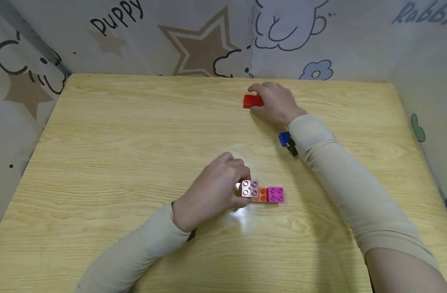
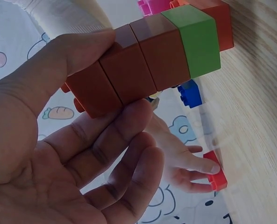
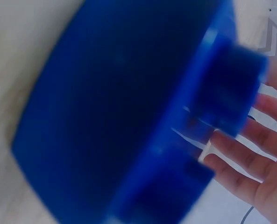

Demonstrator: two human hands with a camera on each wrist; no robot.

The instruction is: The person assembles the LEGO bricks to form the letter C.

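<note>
My left hand [image 1: 214, 189] grips a tower of three brown bricks [image 2: 129, 65] between thumb and fingers, with a green brick [image 2: 194, 42] at its lower end. An orange brick [image 1: 261, 195] and a magenta brick [image 1: 276, 195] stand right beside the tower in the head view, the orange one partly covered by it. At the far side of the table, my right hand [image 1: 276, 101] pinches a red brick [image 1: 252, 101], thumb on the near side and fingers on the other. Its right end is hidden by the hand.
A blue brick [image 1: 284, 139] lies near the right wrist, beside a black item [image 1: 292, 147] at the sleeve; it looms large and blurred in the right wrist view. The wooden table [image 1: 135, 134] meets printed walls [image 1: 143, 49] at the back and sides.
</note>
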